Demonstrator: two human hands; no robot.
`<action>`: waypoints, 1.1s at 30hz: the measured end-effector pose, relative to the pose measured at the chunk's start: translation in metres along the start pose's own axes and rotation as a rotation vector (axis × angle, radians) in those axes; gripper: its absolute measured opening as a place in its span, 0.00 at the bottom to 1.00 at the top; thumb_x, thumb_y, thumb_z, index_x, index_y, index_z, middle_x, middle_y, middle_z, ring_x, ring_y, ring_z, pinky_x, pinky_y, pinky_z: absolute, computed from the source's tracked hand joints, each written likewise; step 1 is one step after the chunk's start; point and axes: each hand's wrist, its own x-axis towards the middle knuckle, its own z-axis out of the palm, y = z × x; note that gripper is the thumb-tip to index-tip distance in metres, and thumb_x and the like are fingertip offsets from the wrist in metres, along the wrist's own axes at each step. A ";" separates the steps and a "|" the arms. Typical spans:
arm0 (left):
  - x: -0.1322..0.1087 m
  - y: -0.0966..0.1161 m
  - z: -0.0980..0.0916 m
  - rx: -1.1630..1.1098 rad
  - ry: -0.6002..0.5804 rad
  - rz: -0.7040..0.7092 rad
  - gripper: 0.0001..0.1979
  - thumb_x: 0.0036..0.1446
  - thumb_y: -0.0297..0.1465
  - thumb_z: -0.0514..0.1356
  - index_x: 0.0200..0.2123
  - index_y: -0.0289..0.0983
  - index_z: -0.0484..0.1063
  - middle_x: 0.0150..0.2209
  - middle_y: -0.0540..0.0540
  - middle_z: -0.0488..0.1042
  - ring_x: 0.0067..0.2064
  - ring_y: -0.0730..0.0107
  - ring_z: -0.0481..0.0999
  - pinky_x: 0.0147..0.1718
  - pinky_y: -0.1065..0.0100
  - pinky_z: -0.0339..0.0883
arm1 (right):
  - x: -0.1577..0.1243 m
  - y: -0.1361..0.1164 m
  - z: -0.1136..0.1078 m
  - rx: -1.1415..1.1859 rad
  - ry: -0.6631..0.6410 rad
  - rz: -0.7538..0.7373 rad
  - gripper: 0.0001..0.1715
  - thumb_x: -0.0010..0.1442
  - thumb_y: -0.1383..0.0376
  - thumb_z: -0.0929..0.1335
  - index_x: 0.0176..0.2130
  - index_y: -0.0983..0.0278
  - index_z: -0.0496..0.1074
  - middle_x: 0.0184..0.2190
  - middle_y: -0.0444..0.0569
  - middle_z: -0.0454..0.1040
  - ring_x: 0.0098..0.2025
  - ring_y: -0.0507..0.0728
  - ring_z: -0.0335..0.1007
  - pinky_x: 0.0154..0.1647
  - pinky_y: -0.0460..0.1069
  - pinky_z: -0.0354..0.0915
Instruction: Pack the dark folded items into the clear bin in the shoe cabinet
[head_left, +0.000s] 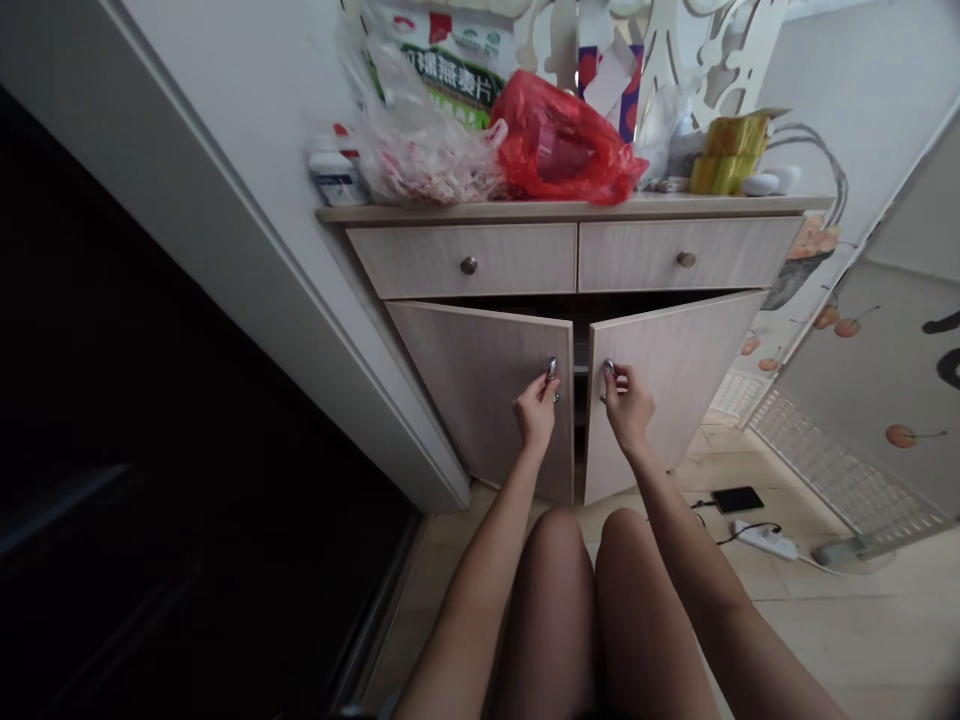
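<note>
A pale wood-grain cabinet stands in front of me, its two lower doors partly ajar with a dark gap between them. My left hand (536,408) is closed round the metal handle (553,367) of the left cabinet door (480,370). On the right cabinet door (667,370), my right hand (628,402) grips the matching door handle (609,367). Both doors tilt out toward me at their inner edges. Shelf edges show faintly through the gap; what lies inside is too dark to tell.
Two shut drawers (517,262) sit above the doors. A red plastic bag (559,140), a clear bag (431,160) and yellow tape rolls (726,155) crowd the cabinet top. A phone-like black device (737,499) and a white power strip (765,540) lie on the floor at right.
</note>
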 end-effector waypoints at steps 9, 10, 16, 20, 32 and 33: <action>0.033 0.000 0.025 0.159 -0.061 0.000 0.08 0.61 0.28 0.66 0.43 0.35 0.82 0.45 0.37 0.84 0.46 0.60 0.84 0.48 0.64 0.75 | 0.024 -0.003 0.036 -0.137 -0.027 0.024 0.17 0.71 0.55 0.62 0.47 0.61 0.73 0.42 0.51 0.81 0.41 0.58 0.78 0.37 0.48 0.62; 0.036 0.000 0.027 0.175 -0.064 -0.001 0.08 0.61 0.28 0.66 0.43 0.35 0.82 0.45 0.37 0.84 0.46 0.60 0.84 0.47 0.64 0.74 | 0.027 -0.002 0.040 -0.138 -0.035 0.017 0.16 0.71 0.55 0.62 0.48 0.61 0.73 0.42 0.51 0.81 0.41 0.58 0.78 0.37 0.47 0.62; 0.051 0.003 0.037 0.240 -0.082 0.007 0.08 0.61 0.28 0.67 0.43 0.33 0.82 0.44 0.33 0.84 0.45 0.59 0.84 0.45 0.65 0.73 | 0.042 0.006 0.061 -0.141 -0.026 -0.040 0.18 0.73 0.55 0.60 0.50 0.61 0.72 0.45 0.52 0.80 0.41 0.57 0.77 0.37 0.47 0.61; 0.059 0.006 0.039 0.290 -0.117 0.003 0.07 0.61 0.28 0.66 0.42 0.33 0.82 0.42 0.35 0.84 0.43 0.60 0.84 0.44 0.66 0.72 | 0.048 0.012 0.069 -0.136 -0.023 -0.075 0.21 0.74 0.53 0.58 0.49 0.62 0.72 0.44 0.52 0.80 0.40 0.57 0.76 0.36 0.47 0.59; 0.074 0.002 0.045 0.376 -0.178 0.033 0.06 0.63 0.28 0.64 0.41 0.35 0.82 0.42 0.38 0.84 0.44 0.60 0.83 0.43 0.67 0.70 | 0.063 0.022 0.082 -0.011 -0.027 -0.131 0.26 0.74 0.48 0.56 0.48 0.63 0.71 0.42 0.54 0.78 0.37 0.57 0.74 0.37 0.50 0.60; 0.076 0.001 0.046 0.379 -0.179 0.034 0.06 0.63 0.29 0.64 0.41 0.35 0.82 0.42 0.38 0.84 0.44 0.60 0.83 0.43 0.67 0.70 | 0.064 0.022 0.083 -0.004 -0.032 -0.128 0.26 0.74 0.48 0.57 0.47 0.63 0.71 0.41 0.54 0.78 0.37 0.58 0.74 0.37 0.50 0.60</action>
